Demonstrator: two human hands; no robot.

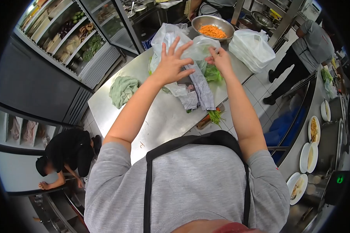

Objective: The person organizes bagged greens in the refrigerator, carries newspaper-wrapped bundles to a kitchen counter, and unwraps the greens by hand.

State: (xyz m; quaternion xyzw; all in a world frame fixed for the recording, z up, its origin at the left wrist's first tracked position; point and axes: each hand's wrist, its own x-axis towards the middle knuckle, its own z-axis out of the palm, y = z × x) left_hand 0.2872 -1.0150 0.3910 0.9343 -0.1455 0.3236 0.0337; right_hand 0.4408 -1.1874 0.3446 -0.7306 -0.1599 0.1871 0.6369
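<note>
My left hand [174,64] is held over the steel table with its fingers spread, in front of a crumpled plastic bag [165,38]. To its right, my right hand [220,61] has its fingers curled together at the edge of a clear plastic bag [203,47], seemingly pinching it. Below and between the hands lies a bundle wrapped in grey printed paper [202,87]. Leafy greens [212,73] show beside this bundle, and thin green stalks [215,117] stick out at its near end. Part of the greens is hidden under the bags.
A green cloth [123,91] lies on the steel table [144,116]. Behind the bags stand a metal bowl of shredded carrot [213,29] and a white plastic bag [252,48]. A person crouches at lower left; others stand beyond the table. Plates [297,188] line the right counter.
</note>
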